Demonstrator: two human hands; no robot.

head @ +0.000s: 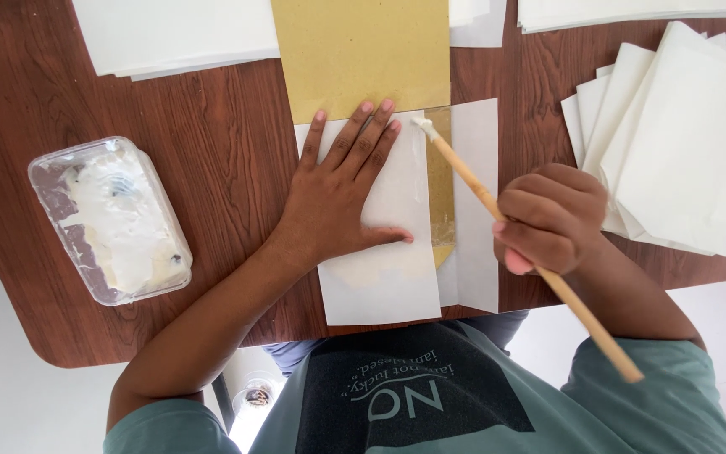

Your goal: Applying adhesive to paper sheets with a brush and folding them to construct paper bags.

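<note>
Dark wood-grain table [212, 168] fills frame. Left hand [338, 197], fingers spread flat, presses white paper sheet [384, 277] at centre, over brown kraft paper strip [359, 50]. Right hand [548, 219], fist closed round thin wooden brush stick [464, 172], tip touching sheet's upper right edge. Clear plastic glue tub [111, 219] at left; white paper stack [682, 143] at right.

Landmark: the sheet of paper [380, 282] at the table's [212, 143] near edge, middle. Left hand [334, 197] lies flat on it. Card [361, 55] behind it, its near end tucked under the sheet. Strip of paper [476, 210] just right of the sheet, touching a narrow band of card between them. Brush [497, 214] right of the sheet, tip at its far right corner, held in the right hand [548, 219]. Tub [111, 220] well left. Fanned stack of papers [682, 143] well right. More paper piles [174, 34] behind, left and right.
</note>
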